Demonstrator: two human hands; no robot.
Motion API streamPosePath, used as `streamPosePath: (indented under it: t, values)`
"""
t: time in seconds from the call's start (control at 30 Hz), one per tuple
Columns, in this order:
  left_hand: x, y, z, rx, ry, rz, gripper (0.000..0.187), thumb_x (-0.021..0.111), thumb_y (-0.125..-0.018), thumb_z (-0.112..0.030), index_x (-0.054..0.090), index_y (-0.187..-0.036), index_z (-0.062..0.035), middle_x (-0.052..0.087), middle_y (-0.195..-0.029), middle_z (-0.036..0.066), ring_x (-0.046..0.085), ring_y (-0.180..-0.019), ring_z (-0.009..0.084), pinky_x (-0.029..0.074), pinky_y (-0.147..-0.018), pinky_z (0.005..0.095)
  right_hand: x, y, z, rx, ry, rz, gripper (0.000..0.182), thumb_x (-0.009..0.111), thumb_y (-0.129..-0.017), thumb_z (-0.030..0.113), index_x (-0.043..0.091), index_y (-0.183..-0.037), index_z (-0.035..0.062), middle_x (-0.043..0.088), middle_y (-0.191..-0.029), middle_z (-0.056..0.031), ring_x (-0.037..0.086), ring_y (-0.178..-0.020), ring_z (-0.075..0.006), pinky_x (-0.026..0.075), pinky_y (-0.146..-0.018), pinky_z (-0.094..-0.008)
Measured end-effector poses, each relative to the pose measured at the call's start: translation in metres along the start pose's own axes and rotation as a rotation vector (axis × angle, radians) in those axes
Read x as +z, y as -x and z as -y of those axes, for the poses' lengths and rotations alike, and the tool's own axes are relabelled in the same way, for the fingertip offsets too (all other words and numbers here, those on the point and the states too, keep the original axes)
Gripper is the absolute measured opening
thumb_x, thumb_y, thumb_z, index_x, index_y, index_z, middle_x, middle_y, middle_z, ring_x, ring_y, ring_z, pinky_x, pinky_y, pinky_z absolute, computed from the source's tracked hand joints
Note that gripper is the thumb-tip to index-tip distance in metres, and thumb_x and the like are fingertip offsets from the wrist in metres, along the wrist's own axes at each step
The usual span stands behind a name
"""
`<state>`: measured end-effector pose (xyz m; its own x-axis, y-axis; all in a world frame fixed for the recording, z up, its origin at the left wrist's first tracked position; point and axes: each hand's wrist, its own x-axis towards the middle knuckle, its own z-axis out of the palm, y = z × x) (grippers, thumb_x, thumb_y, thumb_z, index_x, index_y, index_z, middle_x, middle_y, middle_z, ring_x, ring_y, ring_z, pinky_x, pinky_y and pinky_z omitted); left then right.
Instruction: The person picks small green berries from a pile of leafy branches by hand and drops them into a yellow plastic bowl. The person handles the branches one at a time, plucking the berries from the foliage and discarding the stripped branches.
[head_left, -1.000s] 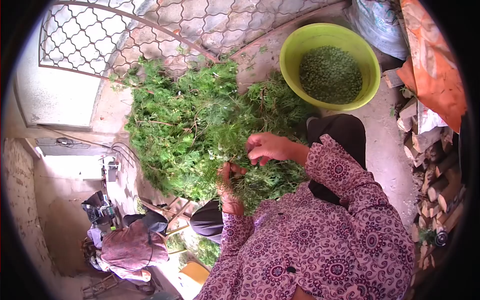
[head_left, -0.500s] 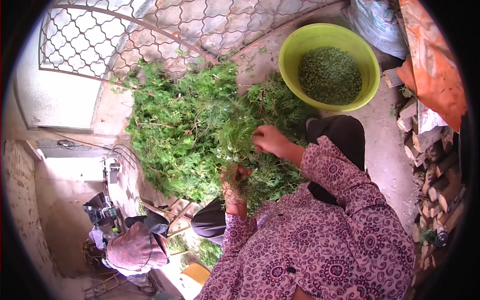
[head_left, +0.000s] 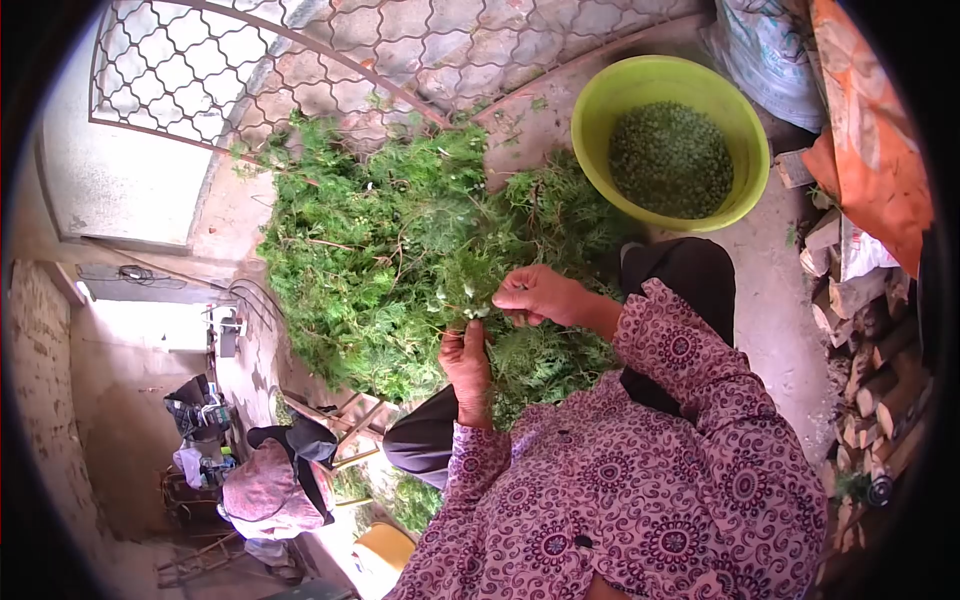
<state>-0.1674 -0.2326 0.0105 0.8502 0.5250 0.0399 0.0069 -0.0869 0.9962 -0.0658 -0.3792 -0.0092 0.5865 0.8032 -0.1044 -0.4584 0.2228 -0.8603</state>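
Both hands — left hand, right hand — pinch green sprigs over concrete floor.

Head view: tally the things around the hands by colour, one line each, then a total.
Green: 3 - the heap of cut greenery, the sprig that the left hand and right hand hold, the small green bits in the basin
Yellow-green: 1 - the basin
Orange: 1 - the cloth
Total: 5
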Motion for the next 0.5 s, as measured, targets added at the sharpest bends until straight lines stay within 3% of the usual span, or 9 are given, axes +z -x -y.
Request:
streamPosePath:
  t: [0.23,0.5]
  values:
    - [0.017,0.005,-0.001,-0.043,0.07,0.114,0.005,0.054,-0.083,-0.004,0.057,-0.079,-0.0061,0.049,-0.066,-0.006,0.038,-0.057,0.0008,0.03,-0.05,0.0169,0.009,-0.001,-0.003,-0.037,-0.009,-0.07,0.033,0.069,-0.072,0.032,0.059,-0.08,0.0021,0.054,-0.059,-0.001,0.048,-0.049,-0.0077,0.036,-0.042,-0.0208]
    - [0.022,0.005,-0.007,-0.123,0.101,0.055,0.005,0.055,-0.083,-0.006,0.059,-0.082,-0.0052,0.055,-0.07,-0.004,0.045,-0.058,0.0033,0.035,-0.052,0.0179,0.004,0.005,0.001,0.015,0.047,-0.019,0.023,0.065,-0.076,0.025,0.056,-0.075,0.0036,0.052,-0.059,-0.0008,0.048,-0.05,-0.007,0.036,-0.045,-0.0205]
